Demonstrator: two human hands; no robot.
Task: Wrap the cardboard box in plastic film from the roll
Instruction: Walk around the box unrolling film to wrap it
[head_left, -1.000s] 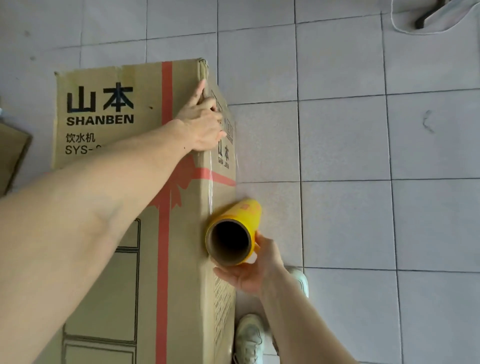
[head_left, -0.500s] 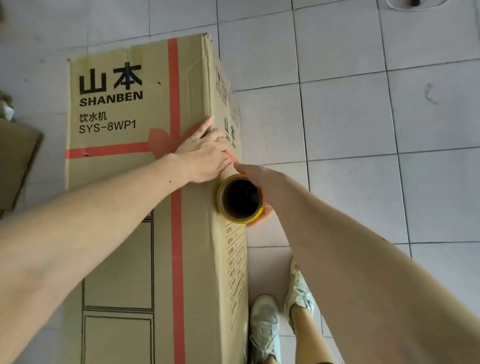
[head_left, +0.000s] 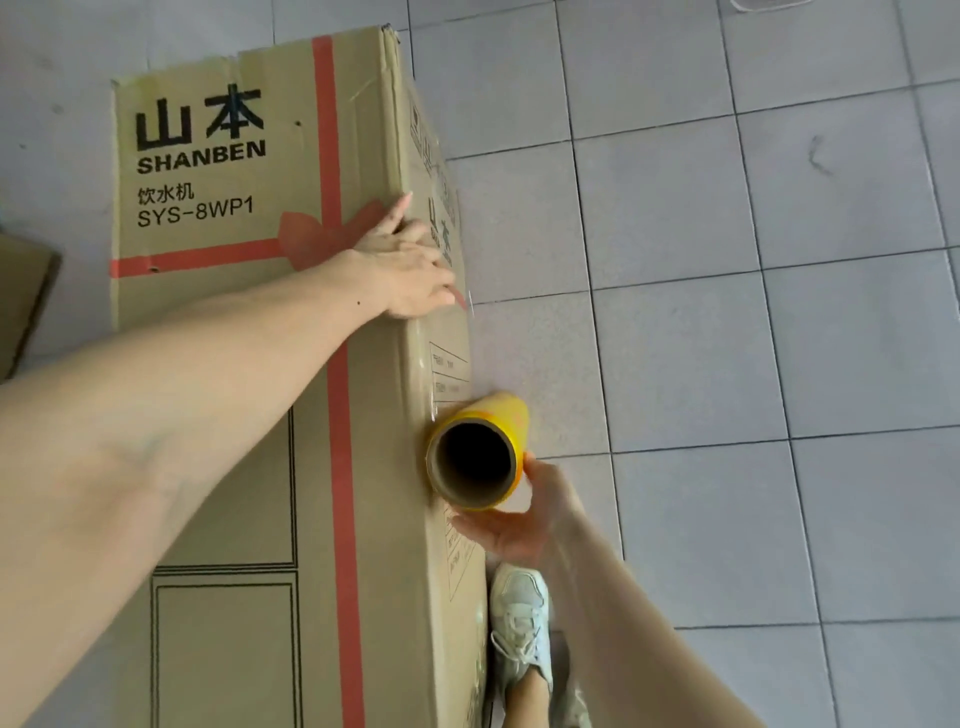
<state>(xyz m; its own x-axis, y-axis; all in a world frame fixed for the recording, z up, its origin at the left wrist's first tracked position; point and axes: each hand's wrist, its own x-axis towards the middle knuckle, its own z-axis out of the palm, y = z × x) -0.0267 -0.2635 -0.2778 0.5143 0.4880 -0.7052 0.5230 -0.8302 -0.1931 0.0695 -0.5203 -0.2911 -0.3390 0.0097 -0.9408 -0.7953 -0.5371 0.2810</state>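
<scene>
You're pressing your left hand (head_left: 402, 275) flat, fingers straight, on the upper right edge of the tall cardboard box (head_left: 249, 364) standing on the tiled floor (head_left: 727, 312) — pinning the film. Your right hand (head_left: 514, 525) is cupping the yellow roll (head_left: 480, 454) from below, fingers curled round it, just beside the box's right side. The film's looking thin and clingy — I'd be gripping the stiff core, keeping it taut.

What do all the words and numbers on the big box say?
"山本" on the top face of the cardboard box.
"SHANBEN" just under it.
"饮水机" under that.
"SYS-8WP1" below that.
The box's side face shows "山本" again, partly hidden by the left hand.
The small print further down that side is too blurred to read.
</scene>
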